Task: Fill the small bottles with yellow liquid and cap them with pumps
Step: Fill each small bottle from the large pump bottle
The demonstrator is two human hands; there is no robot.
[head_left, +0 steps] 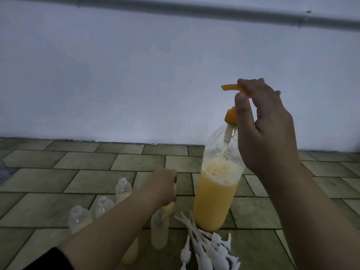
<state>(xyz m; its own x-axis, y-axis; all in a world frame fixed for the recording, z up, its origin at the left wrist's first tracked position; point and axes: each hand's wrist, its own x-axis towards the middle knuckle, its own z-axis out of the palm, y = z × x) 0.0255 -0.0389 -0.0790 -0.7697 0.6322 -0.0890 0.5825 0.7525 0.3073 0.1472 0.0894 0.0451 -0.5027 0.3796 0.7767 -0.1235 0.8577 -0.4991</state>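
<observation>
A tall clear bottle [215, 199] about two-thirds full of yellow liquid stands on the tiled floor at centre right. Its orange pump head [231, 88] is raised, and my right hand [261, 121] pinches it from above. My left hand [162, 187] reaches forward and grips a small bottle [168, 208] with yellow liquid in it, mostly hidden by the fingers. Several small clear bottles [123, 189] stand open-topped to the left and front. A pile of white pumps [210, 250] lies on the floor in front of the tall bottle.
The floor is laid with greenish-brown tiles [58, 182] and meets a pale wall [136, 75] behind. A grey pipe [214, 12] crosses the top of the view. One small bottle [131, 252] holding yellow liquid stands under my left forearm.
</observation>
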